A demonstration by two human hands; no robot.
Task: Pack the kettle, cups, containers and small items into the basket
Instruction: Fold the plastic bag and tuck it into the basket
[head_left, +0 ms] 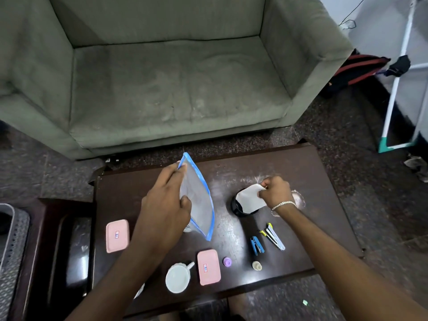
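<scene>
Your left hand (165, 200) pinches a clear zip pouch (199, 200) with blue edging, thumb on the near face and fingers behind its upper corner, holding it above the dark wooden table (301, 181). The pouch hangs on a slant, its long axis running from the far corner near your fingers down toward you and to the right. Whether it holds anything you cannot tell through the hazy plastic.

Your right hand (275, 193) is closed on a white sheet of paper (251, 199), which lies across the mouth of a black cup (238, 208) standing upright on the table; the paper hides the cup's inside.

Two pink containers have their lids shut, so their contents stay unseen: one pink container (117, 235) sits left of your left forearm, the other pink box (208, 267) lies at the near edge, long axis running away from you. Just left of that box a white cup (177, 278) stands upright, its handle pointing to the far right and its bowl looking empty.

A blue stapler (257, 245) and a pale stapler with yellow tips (274, 237) lie near each other, both angled to the far left. A small purple cap (227, 261) and a cream one (256, 265) rest close by.

The grey basket (14, 242) sits well off at the left edge, its inside mostly out of frame.
</scene>
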